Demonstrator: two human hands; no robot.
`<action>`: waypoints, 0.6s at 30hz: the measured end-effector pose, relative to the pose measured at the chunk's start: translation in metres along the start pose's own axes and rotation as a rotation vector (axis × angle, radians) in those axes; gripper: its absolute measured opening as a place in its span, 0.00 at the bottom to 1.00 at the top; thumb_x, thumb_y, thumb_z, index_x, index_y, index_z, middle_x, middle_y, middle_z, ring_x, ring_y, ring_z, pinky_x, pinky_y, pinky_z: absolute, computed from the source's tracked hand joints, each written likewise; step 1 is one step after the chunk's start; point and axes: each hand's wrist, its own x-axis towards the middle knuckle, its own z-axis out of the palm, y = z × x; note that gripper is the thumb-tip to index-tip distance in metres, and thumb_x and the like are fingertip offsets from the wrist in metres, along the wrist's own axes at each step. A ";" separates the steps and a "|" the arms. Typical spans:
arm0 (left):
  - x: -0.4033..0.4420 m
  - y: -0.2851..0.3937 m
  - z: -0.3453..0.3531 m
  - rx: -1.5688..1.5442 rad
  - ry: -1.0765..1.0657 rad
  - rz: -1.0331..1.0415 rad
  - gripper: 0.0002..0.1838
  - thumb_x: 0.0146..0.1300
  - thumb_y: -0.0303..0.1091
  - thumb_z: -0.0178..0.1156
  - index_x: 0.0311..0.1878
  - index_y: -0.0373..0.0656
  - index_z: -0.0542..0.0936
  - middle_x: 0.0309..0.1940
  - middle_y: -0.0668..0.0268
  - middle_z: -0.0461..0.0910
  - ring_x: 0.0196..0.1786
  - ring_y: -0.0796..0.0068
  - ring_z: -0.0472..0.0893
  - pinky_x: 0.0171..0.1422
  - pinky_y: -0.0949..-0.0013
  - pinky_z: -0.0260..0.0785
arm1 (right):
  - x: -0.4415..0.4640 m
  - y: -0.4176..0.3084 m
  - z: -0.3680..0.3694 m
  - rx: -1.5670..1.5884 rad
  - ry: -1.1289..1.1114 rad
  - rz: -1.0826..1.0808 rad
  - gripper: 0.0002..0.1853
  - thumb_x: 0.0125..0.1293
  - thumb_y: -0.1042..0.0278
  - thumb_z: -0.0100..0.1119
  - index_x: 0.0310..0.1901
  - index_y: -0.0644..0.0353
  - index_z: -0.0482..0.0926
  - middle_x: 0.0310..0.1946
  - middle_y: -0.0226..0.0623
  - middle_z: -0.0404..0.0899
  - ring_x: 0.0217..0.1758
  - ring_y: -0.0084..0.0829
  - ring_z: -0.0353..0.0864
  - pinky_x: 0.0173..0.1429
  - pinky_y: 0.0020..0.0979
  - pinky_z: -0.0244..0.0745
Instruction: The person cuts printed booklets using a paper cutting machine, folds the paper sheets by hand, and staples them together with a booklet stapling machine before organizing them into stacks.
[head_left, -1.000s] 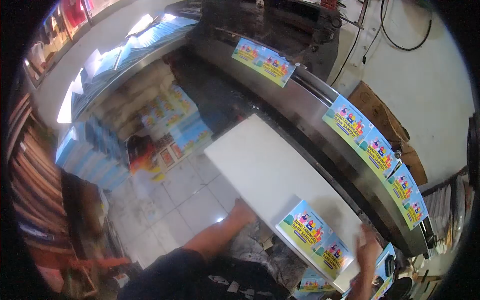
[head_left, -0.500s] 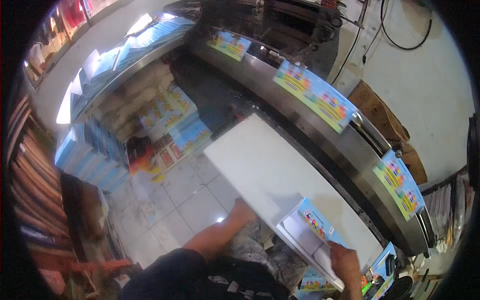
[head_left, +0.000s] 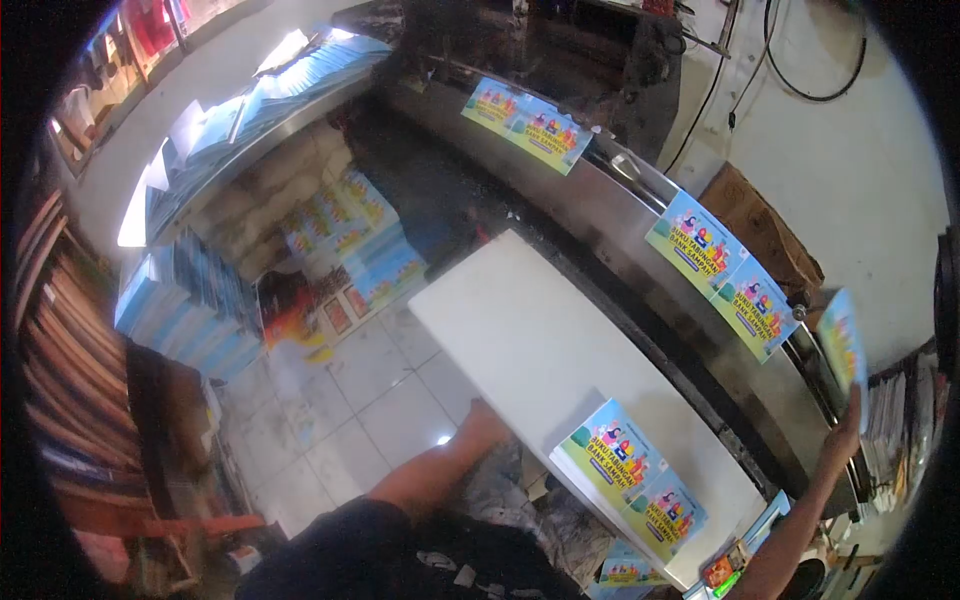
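Observation:
My right hand (head_left: 846,432) is raised at the far right and grips the lower edge of a printed booklet cover (head_left: 842,335), which stands tilted over the near end of a long metal conveyor (head_left: 690,290). On the white table (head_left: 540,320) lies a stack of the same covers (head_left: 630,475), blue and yellow with cartoon figures. My left hand (head_left: 487,424) is low beside the table's left edge, near my knee, and its fingers are mostly hidden. Two covers lie flat on the conveyor, one farther up (head_left: 527,125) and one nearer (head_left: 722,275).
Piles of blue booklets (head_left: 185,310) stand on the floor at left, with printed sheets (head_left: 360,245) behind. Fanned booklets (head_left: 270,95) line a ledge. Small items, including a green one (head_left: 727,584), lie at the table's near corner. Cardboard (head_left: 755,225) leans behind the conveyor.
My right hand has moved from the stack up and right to the conveyor's end with a cover. Covers on the conveyor have slid toward the upper left. My left hand has stayed put.

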 end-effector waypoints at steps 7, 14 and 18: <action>-0.004 -0.018 0.034 0.033 0.090 0.011 0.27 0.63 0.51 0.57 0.63 0.51 0.77 0.62 0.56 0.76 0.67 0.53 0.71 0.67 0.47 0.65 | -0.085 0.011 0.017 -0.364 -0.226 -0.106 0.25 0.62 0.83 0.46 0.61 0.62 0.76 0.64 0.48 0.73 0.70 0.48 0.70 0.73 0.43 0.63; 0.001 -0.037 0.026 -0.237 0.093 -0.232 0.22 0.59 0.38 0.57 0.57 0.43 0.79 0.52 0.50 0.81 0.55 0.46 0.79 0.53 0.45 0.72 | -0.131 -0.117 0.015 -0.099 -0.364 0.152 0.16 0.68 0.78 0.52 0.57 0.65 0.78 0.53 0.51 0.80 0.58 0.53 0.79 0.62 0.44 0.72; 0.021 -0.196 0.011 -0.516 0.437 -0.671 0.21 0.68 0.45 0.53 0.55 0.38 0.78 0.46 0.44 0.82 0.51 0.42 0.81 0.55 0.50 0.73 | -0.188 -0.162 0.002 0.030 -0.340 0.387 0.18 0.67 0.68 0.61 0.56 0.67 0.78 0.52 0.54 0.80 0.59 0.52 0.78 0.65 0.43 0.71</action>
